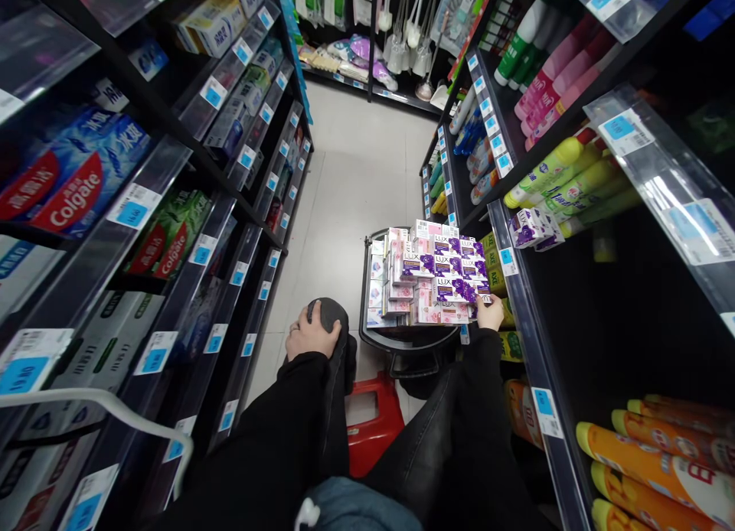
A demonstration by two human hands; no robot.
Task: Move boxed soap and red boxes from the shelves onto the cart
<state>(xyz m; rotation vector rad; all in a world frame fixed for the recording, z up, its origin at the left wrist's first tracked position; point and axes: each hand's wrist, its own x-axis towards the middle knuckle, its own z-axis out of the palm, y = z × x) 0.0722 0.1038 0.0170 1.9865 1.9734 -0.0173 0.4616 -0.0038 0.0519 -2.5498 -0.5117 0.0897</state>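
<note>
My left hand (313, 337) rests on my bent left knee (331, 314), its fingers spread and nothing in it. With its fingertips, my right hand (490, 315) pinches the edge of a white-and-purple LUX soap box (483, 298) at the right side of a stack. Purple LUX boxes (453, 268) lie on top of pink-and-white soap boxes (441, 312). The whole stack sits on a dark cart (364, 301) between my knees and the shelf. The fingers of my right hand partly cover the box it holds.
Toothpaste shelves (135, 210) line the left, and bottle shelves (520, 282) the right. Two or so purple soap boxes (531, 229) stand on the right shelf beside yellow bottles (568, 171). A red stool (376, 428) is beneath me. Brushes (399, 49) hang at the aisle's far end.
</note>
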